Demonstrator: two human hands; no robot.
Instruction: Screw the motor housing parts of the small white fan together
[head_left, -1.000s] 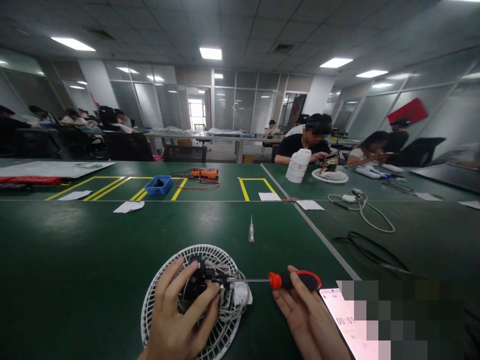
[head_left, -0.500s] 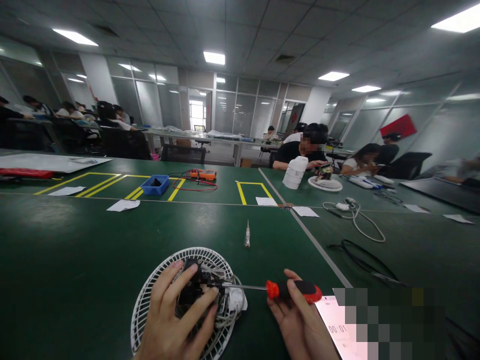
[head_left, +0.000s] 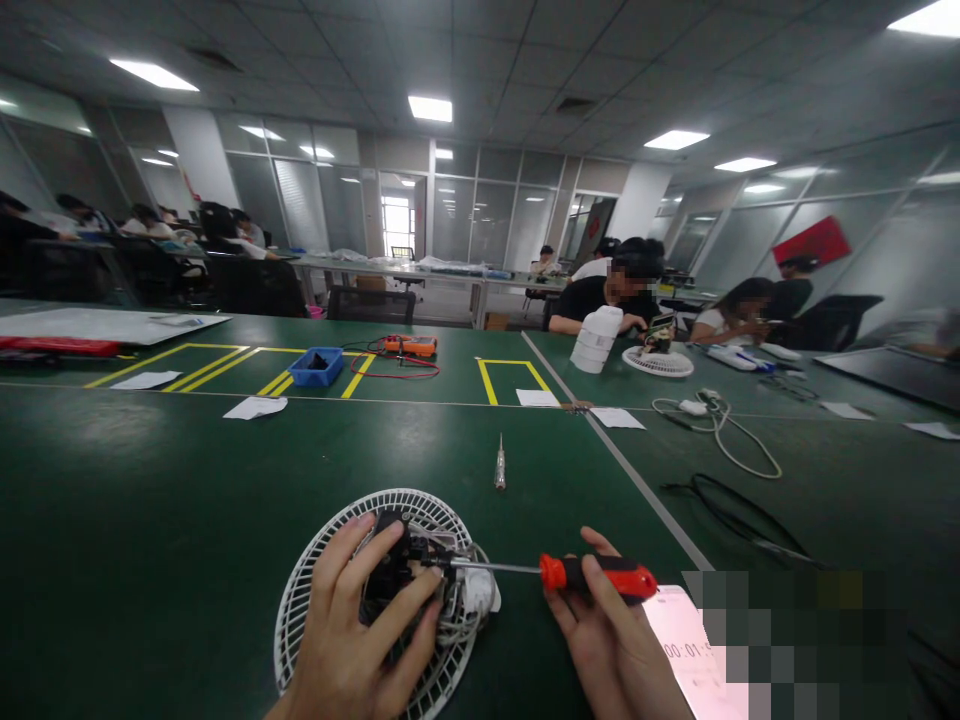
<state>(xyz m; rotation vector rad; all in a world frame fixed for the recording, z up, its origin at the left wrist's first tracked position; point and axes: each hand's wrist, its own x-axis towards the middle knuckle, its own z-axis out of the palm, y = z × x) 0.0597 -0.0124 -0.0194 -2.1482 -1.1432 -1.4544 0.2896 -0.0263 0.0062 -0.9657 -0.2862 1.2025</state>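
Observation:
A round white fan grille [head_left: 296, 610] lies on the green table in front of me, with a black motor assembly [head_left: 390, 575] and a bundle of pale cable [head_left: 469, 625] on it. My left hand [head_left: 360, 620] is wrapped over the motor assembly, fingers curled around it. In my right hand [head_left: 611, 625] is a screwdriver [head_left: 600, 577] with a red and black handle, held level by thumb and fingers. Its shaft points left, and the tip reaches the motor assembly near my left index finger. The exact contact point is too small to make out.
A small clear-handled screwdriver [head_left: 500, 468] lies beyond the grille. Farther back are a blue bin [head_left: 316, 368] and an orange multimeter [head_left: 410, 345]. A lit phone [head_left: 686, 635] lies beside my right hand; a black cable [head_left: 742, 515] is to the right. A co-worker [head_left: 592, 300] sits across.
The view has shifted slightly, so things on the table sit a little farther right. Both hands keep their holds on the motor assembly and the screwdriver.

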